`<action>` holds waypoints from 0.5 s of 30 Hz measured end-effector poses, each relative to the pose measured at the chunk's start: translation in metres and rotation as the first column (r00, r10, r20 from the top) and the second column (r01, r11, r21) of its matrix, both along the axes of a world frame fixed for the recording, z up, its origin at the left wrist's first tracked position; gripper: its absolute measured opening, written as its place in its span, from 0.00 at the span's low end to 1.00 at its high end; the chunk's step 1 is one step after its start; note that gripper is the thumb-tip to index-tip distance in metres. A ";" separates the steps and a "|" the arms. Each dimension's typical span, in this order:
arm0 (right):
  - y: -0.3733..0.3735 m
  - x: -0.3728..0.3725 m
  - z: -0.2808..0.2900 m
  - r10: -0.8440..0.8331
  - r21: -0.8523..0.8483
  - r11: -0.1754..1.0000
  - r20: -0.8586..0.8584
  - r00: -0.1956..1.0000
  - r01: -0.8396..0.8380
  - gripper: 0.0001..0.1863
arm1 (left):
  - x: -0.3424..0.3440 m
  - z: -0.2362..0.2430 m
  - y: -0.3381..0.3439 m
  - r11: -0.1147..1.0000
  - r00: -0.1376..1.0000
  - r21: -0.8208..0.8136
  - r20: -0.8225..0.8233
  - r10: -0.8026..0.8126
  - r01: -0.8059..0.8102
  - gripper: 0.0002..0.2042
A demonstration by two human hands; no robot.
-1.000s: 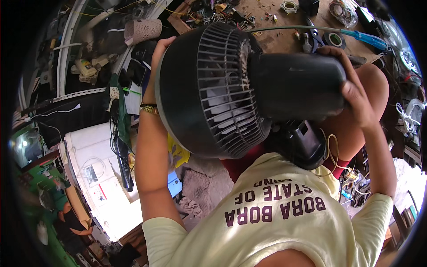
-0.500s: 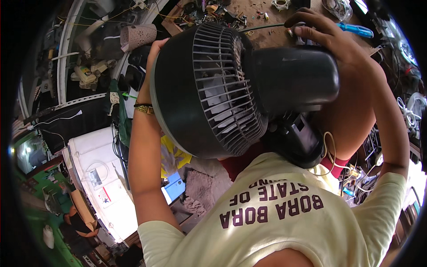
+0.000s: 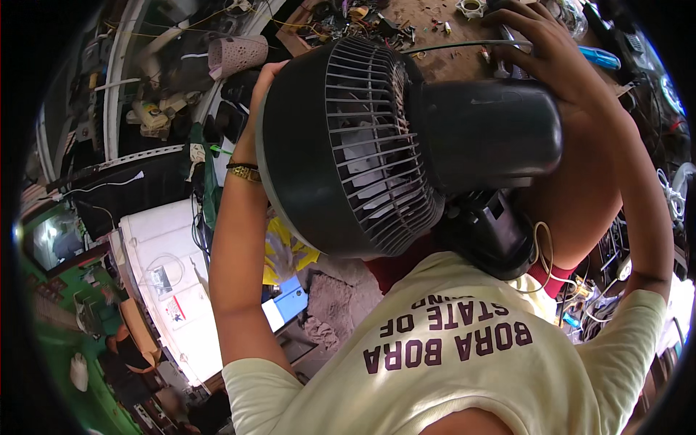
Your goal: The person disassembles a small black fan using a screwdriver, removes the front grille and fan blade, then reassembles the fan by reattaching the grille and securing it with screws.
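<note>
A black fan lies tilted across my lap, its dark round shroud and wire grille (image 3: 377,145) toward the left and its smooth motor housing (image 3: 496,130) toward the right. My left hand (image 3: 267,78) grips the far left rim of the fan; most of its fingers are hidden behind the shroud. Over the brown worktop, my right hand (image 3: 544,54) reaches with fingers apart around a small silver metal piece (image 3: 503,67); I cannot tell whether it touches it. A long-shafted screwdriver with a blue handle (image 3: 600,57) passes under that hand. The black fan base (image 3: 496,235) rests against my shirt.
Loose small parts (image 3: 362,22) litter the worktop (image 3: 435,65), with a white plastic nut (image 3: 470,8) at its far side. A pink perforated basket (image 3: 238,55) stands to the left. A pale cord (image 3: 545,246) hangs by the base, and a white case (image 3: 163,275) lies lower left.
My right hand has shifted slightly, its fingers now spread wider and uncovering more of the screwdriver shaft and the silver piece. My left hand keeps hold of the fan. The whole view has shifted slightly.
</note>
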State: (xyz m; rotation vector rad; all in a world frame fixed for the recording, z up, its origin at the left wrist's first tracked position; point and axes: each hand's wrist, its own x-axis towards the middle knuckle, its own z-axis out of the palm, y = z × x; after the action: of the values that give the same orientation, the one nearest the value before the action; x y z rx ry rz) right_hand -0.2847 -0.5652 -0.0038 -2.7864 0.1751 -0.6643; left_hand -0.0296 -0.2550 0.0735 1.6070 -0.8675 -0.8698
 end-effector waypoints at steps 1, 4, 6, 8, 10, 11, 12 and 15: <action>-0.001 0.006 -0.003 -0.005 0.068 0.998 -0.068 0.998 0.009 0.20 | 0.002 0.000 0.000 1.000 0.998 0.018 0.058 -0.020 0.019 0.11; -0.006 0.010 -0.018 0.139 0.143 0.979 0.046 0.989 -0.144 0.15 | -0.006 -0.001 -0.005 0.999 0.963 0.029 0.271 0.005 -0.014 0.10; 0.006 0.017 0.003 0.262 0.169 0.951 0.010 0.965 -0.260 0.12 | -0.009 0.000 -0.001 0.999 0.982 0.019 0.183 0.042 -0.046 0.10; 0.019 0.026 0.015 0.237 0.194 0.955 -0.045 0.970 -0.224 0.10 | -0.009 0.000 0.000 0.999 0.992 -0.004 0.119 0.049 -0.048 0.10; 0.028 0.030 0.031 0.194 0.250 0.957 -0.168 0.967 -0.148 0.09 | -0.011 -0.001 0.004 0.999 0.981 -0.028 0.187 0.044 -0.040 0.10; 0.030 0.030 0.029 0.174 0.267 0.956 -0.174 0.969 -0.124 0.09 | -0.012 -0.003 0.004 0.996 0.981 -0.029 0.174 0.089 -0.085 0.10; 0.029 0.029 0.010 0.158 0.272 0.953 -0.064 0.985 -0.135 0.09 | -0.014 -0.006 0.000 0.992 0.979 -0.031 0.161 0.126 -0.122 0.09; 0.019 0.028 -0.004 0.195 0.175 0.962 0.105 0.975 -0.212 0.10 | -0.013 -0.010 -0.004 0.980 0.970 -0.024 0.139 0.200 -0.198 0.09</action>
State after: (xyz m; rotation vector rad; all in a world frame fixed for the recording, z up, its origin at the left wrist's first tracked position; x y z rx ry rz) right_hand -0.2566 -0.5463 -0.0080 -2.5475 -0.0643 -0.6778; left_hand -0.0424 -0.2589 0.0631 1.7296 -0.7901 -0.6155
